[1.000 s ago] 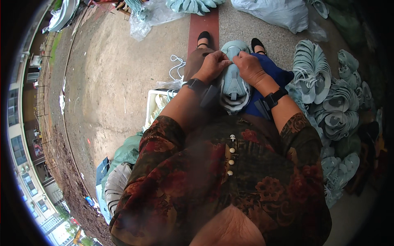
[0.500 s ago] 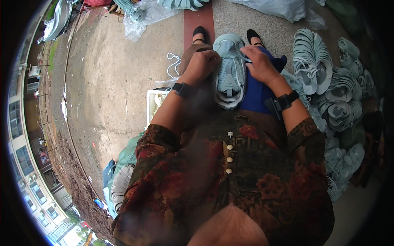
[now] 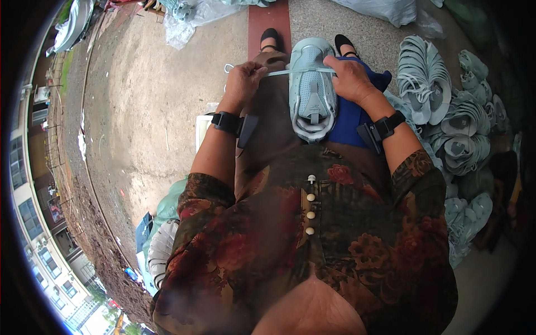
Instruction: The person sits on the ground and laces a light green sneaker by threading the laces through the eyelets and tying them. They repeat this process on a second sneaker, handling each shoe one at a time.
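Note:
On my lap lies a pale blue-green shoe upper point(image 3: 311, 103), its toe pointing away and its heel opening towards me. A light flat shoelace point(image 3: 278, 72) runs taut across it from side to side. Left of the upper, my left hand point(image 3: 243, 84) is closed in a pinch on one stretch of that lace. My right hand point(image 3: 350, 79) sits at the upper's right edge, fingers closed on the lace there. Some fingertips of the right hand are hidden. Blue cloth point(image 3: 347, 124) covers my right thigh beneath the upper.
Stacked pale shoe uppers point(image 3: 424, 84) stand on the ground at the right, with more piles point(image 3: 466, 148) beside them. White plastic bags point(image 3: 379, 11) lie at the far side. A white box point(image 3: 202, 131) is partly hidden by my left forearm.
My left hand has moved left, away from the upper, drawing the lace out straight. My right hand has shifted slightly and stays by the upper's right edge.

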Demonstrator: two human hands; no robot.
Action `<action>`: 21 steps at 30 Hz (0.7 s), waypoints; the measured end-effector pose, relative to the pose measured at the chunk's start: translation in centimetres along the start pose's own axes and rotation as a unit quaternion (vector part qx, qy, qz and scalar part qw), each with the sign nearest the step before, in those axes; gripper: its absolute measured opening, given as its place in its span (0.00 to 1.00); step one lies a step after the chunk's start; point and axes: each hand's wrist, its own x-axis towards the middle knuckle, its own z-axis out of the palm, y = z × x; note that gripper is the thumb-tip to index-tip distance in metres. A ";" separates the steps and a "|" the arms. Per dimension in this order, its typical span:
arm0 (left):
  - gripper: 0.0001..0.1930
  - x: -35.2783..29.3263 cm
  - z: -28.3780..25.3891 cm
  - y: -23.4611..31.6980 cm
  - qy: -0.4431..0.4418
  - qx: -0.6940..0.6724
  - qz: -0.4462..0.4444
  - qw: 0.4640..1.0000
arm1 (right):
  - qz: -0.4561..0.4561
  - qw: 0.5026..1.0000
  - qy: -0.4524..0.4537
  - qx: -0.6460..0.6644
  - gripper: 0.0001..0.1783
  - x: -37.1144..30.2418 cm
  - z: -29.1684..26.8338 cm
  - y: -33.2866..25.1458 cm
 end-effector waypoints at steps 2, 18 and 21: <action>0.08 0.2 0.2 0.1 0.009 0.024 -0.020 0.999 | -0.072 0.992 -0.022 -0.103 0.09 0.0 -0.2 0.2; 0.06 -0.3 1.7 2.1 0.000 0.180 0.255 0.950 | -0.022 0.997 0.077 0.004 0.04 -2.5 -2.6 4.3; 0.06 -0.5 -1.8 -1.4 0.012 0.164 0.241 0.957 | 0.094 0.992 0.075 0.046 0.07 -6.5 -5.3 9.1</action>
